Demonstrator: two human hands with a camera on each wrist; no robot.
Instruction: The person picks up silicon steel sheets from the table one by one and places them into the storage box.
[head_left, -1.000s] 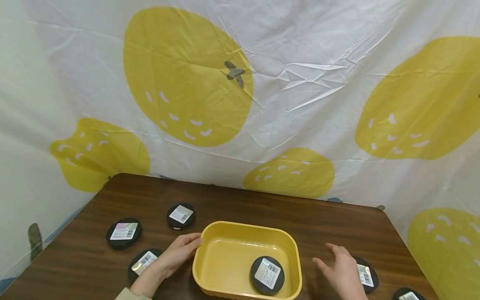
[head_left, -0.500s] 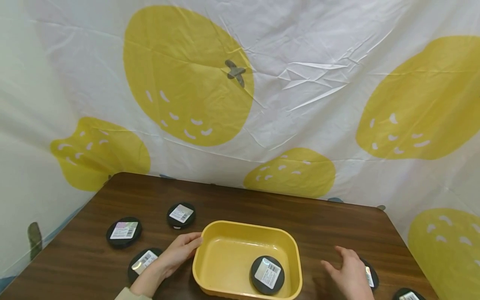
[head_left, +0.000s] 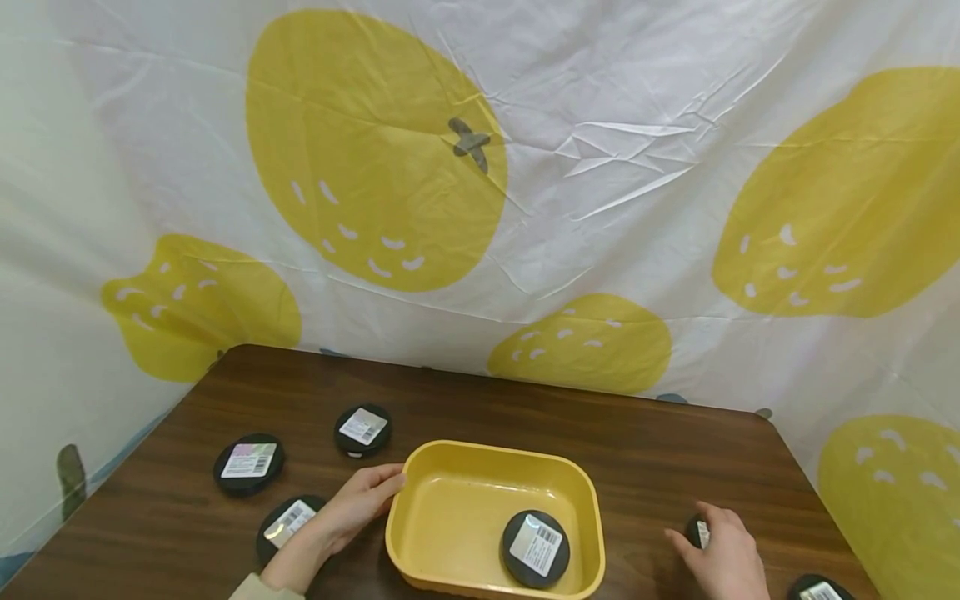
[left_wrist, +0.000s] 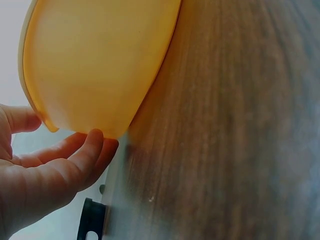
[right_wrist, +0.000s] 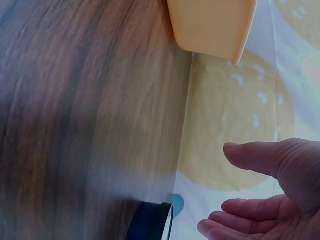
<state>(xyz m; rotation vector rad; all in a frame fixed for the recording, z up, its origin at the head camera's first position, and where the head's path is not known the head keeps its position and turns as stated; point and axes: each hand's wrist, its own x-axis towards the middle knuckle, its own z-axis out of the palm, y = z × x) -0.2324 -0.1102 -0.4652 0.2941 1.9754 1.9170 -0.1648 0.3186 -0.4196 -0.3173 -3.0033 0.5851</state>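
Sitting toward worktop's (head_left: 637, 467) right edge, labelled black disc (head_left: 696, 532) is half-hidden by loose-fingered right hand (head_left: 724, 552); yellow tub (head_left: 450, 533) is gripped by left hand (head_left: 362, 505).

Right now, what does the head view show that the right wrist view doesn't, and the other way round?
Only the head view shows the left hand holding the yellow tray, the black disc inside it and three black discs left of it. Only the right wrist view shows the tray's outer wall facing the right hand. Both show that hand, a disc near it, part of the tray, the wooden table and the fruit-print cloth.
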